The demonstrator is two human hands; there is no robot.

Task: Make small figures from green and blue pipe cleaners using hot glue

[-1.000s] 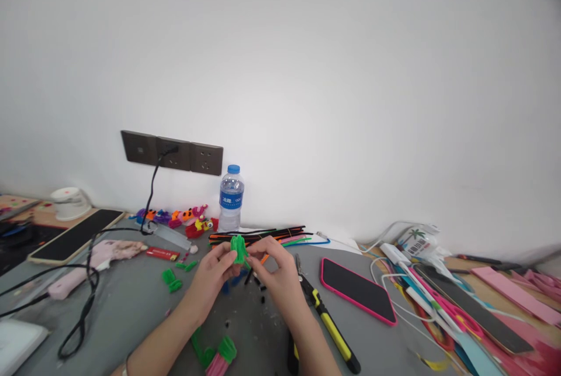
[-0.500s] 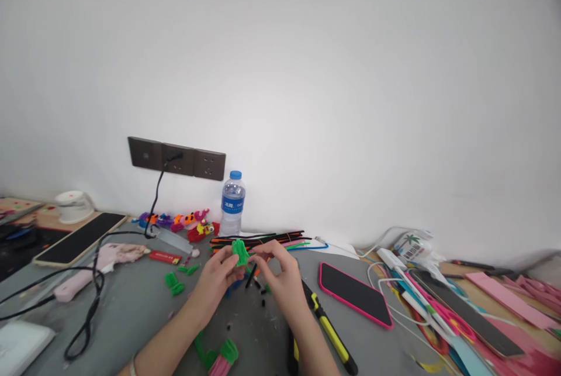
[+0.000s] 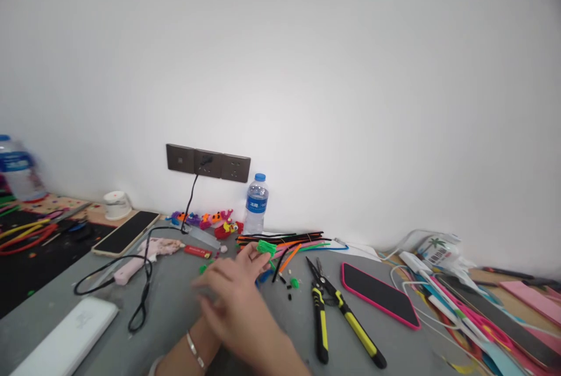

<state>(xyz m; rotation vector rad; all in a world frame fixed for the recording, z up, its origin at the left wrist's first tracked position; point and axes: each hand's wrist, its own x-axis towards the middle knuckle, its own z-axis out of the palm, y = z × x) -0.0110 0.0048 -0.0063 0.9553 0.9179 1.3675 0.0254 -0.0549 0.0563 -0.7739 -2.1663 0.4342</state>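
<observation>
right hand (image 3: 234,300) now off green piece (image 3: 266,248)

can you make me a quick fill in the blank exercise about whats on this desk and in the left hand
1. The left hand holds a small fuzzy piece coloured ____.
2. As the camera sees it, the pliers lie to the ____ of the pink-edged phone.
3. The handles of those pliers are black and ____.
4. Near the middle of the picture, the upright bottle wears a cap that is ____.

Missing words: green; left; yellow; blue
</observation>
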